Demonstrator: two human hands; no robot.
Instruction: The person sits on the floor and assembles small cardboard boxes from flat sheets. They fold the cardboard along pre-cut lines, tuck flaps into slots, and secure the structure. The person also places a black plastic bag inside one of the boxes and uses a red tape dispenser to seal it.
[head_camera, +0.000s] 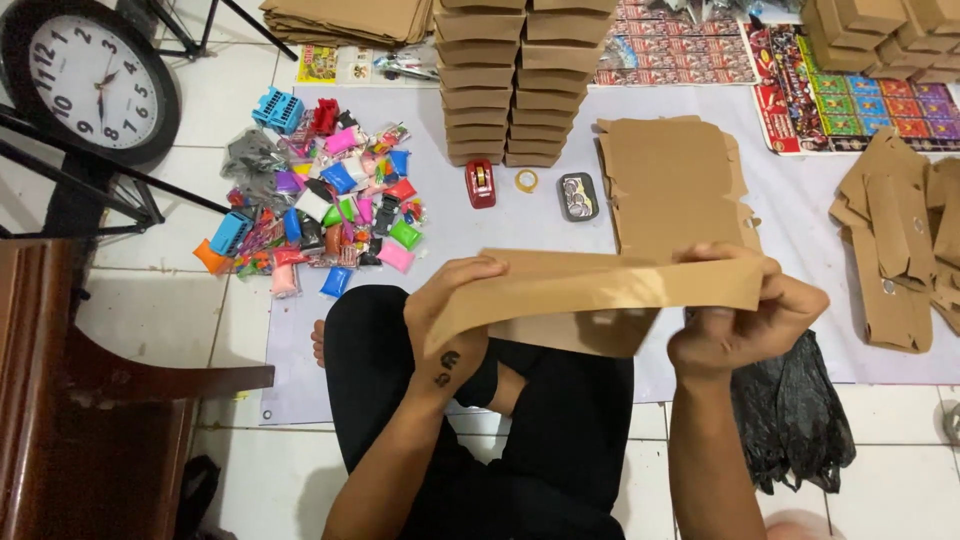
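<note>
Seated person, legs in black, cross-legged on a pale mat (300, 390) spread over the white tiled floor. Left hand (447, 300): grip closed on the left end of a flat brown cardboard blank (600, 288), thumb on top, fingers tucked beneath. Right hand (745, 320): grip closed on the blank's right end, fingers curled over its upper edge. The blank is held level above the lap, clear of the mat, its long side running left to right, a flap hanging under its middle. Black plastic bag (795, 415): crumpled at the mat's near right edge, just beside the right forearm. Dark wooden furniture (90, 400): near left, off the mat. Heap of small coloured packets (320, 205), pink, blue, green and red: left part of the mat, running to its left edge. Stack of flat cardboard blanks (672, 185): mid-mat, just beyond the held blank. Loose folded blanks (900, 240): right edge of the mat. Red tape dispenser (481, 184), small tape ring (526, 180), dark tin (578, 196): in a row near the mat's middle. Two tall stacks of folded brown boxes (525, 80): far edge. Round wall clock (92, 80): far left on the floor. Printed colourful sheets (850, 95): far right corner.
</note>
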